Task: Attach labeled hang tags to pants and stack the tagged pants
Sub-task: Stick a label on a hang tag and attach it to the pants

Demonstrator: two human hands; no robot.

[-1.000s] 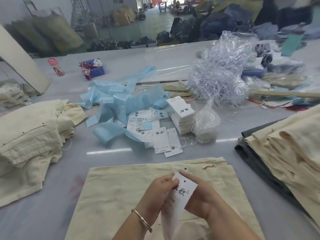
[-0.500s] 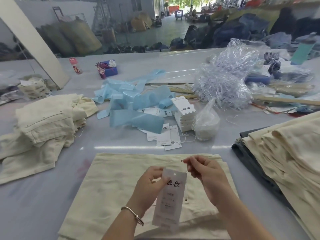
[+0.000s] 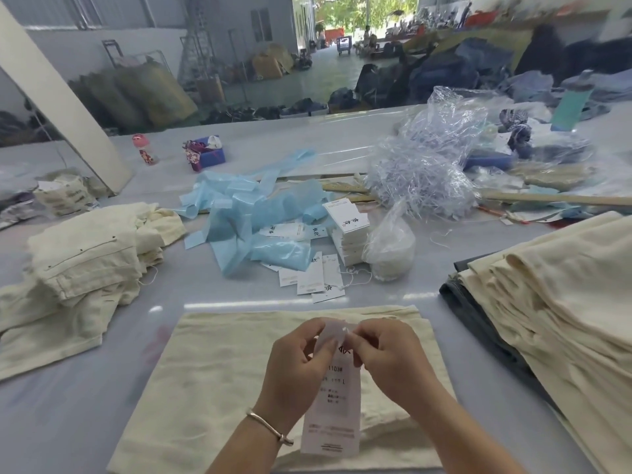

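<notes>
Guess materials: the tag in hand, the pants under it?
Hang tag: looks like thin matte white card, printed, bending slightly in both hands' grip. Pants: cream woven cloth, probably cotton or linen; slubby, creased, matte surface. Fibre itself cannot be confirmed.

Hang tag [image 3: 337, 398] top hidden behind fingers [image 3: 345, 340]; small print blurred. Right pants stack [image 3: 564, 302] cut by edge.

— Where is my one view looking from?
— From the head, tilted forward and down over the table [image 3: 102, 422]. My left hand [image 3: 294, 367] and right hand [image 3: 390, 357] sit close at the bottom; the warehouse doorway [image 3: 355, 25] lies far ahead, wide-angle bending the edges.
</notes>
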